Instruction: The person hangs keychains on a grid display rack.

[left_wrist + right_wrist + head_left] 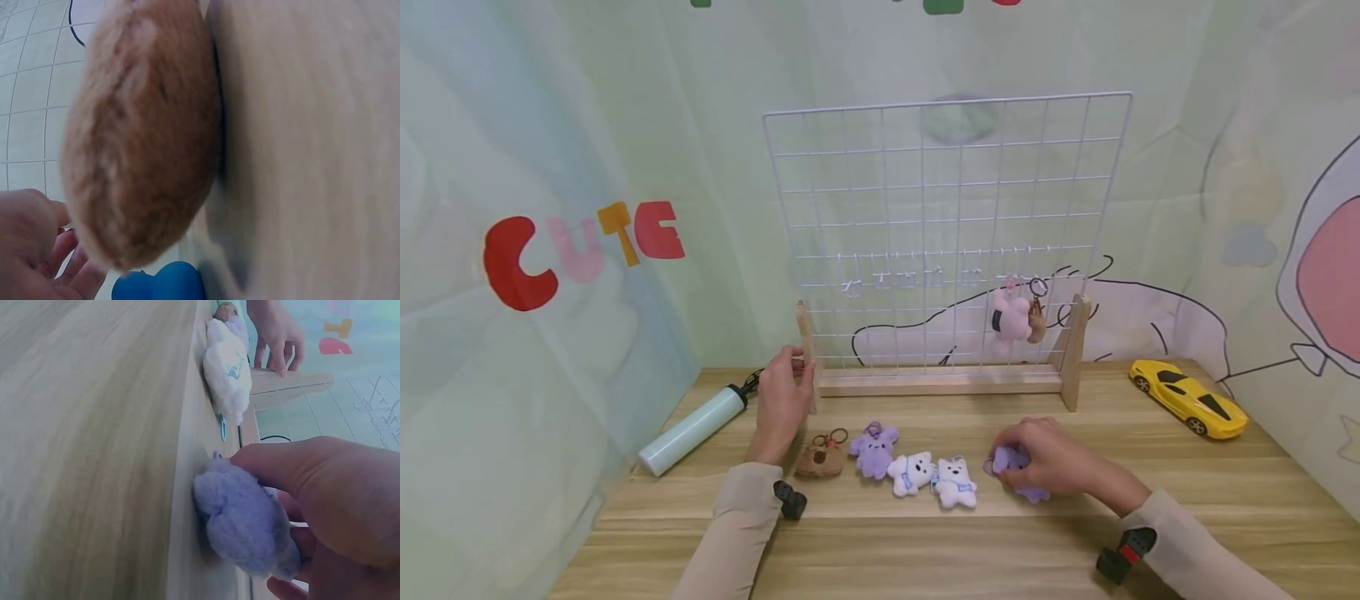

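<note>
My right hand point(1045, 457) pinches a purple plush keychain point(240, 515) low over the wooden table, thumb on one side and fingers on the other. In the head view my left hand point(782, 396) touches the left wooden post point(806, 321) of a white wire grid rack point(925, 183), its fingers loosely bent. Just right of that wrist lies a brown plush keychain point(820, 460), large and blurred in the left wrist view. Beside it lie another purple plush keychain point(874, 452) and two white plush bear keychains point(912, 474), point(956, 483).
A pink plush keychain point(1011, 318) and a brown one point(1037, 323) hang at the rack's right, near a row of clear hooks point(906, 277). A pale blue hand pump point(696, 429) lies left; a yellow toy car point(1187, 400) stands right. Printed cloth point(722, 167) hangs behind.
</note>
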A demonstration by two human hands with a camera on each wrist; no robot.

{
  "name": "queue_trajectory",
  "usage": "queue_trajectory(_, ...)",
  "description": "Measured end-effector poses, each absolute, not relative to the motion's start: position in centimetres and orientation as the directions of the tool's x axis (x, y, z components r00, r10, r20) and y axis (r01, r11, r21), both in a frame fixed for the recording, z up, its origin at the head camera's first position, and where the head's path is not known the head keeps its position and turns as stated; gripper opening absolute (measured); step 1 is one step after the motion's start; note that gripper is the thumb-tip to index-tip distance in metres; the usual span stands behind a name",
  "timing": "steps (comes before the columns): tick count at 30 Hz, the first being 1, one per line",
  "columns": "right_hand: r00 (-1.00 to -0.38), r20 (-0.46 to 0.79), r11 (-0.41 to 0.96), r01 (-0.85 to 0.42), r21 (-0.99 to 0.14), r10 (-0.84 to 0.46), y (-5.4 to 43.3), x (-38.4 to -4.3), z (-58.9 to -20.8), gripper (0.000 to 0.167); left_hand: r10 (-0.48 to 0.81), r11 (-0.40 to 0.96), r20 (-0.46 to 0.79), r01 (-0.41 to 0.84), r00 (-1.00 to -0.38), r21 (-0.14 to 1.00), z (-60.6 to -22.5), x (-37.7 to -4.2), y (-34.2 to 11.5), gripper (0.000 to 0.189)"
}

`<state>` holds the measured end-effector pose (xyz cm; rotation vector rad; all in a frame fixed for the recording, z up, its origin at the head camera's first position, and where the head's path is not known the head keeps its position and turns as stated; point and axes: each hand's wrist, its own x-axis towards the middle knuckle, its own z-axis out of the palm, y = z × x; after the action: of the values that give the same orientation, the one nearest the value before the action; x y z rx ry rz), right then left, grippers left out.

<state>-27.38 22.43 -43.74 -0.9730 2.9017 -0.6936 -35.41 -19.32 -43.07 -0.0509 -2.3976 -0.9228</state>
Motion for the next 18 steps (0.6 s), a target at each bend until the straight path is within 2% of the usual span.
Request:
queue_trajectory(4, -0.797, 0.118, 0.708, -0.585, -0.396, -0.593, 22.54, -27.23, -43.44, 0.022, -0.162, 0.761, 0.522, 0.231, -0.838, 0.606, -43.05, -35.44, -19.33, 0.029)
queue_trajectory(10, -0.797, 0.078, 0.685, -0.56, -0.467, -0.599, 22.58, -27.3, -43.37, 0.021, -0.162, 0.764, 0.521, 0.228, -0.838, 0.604, -43.1, -35.44, -19.4, 0.029)
queue_trajectory(18, -0.784, 0.142, 0.617, -0.573, -0.539, -0.604, 23.06, -27.77, -43.13, 0.009, -0.159, 0.761, 0.533, 0.241, -0.831, 0.603, -43.14, -35.43, -19.32, 0.028)
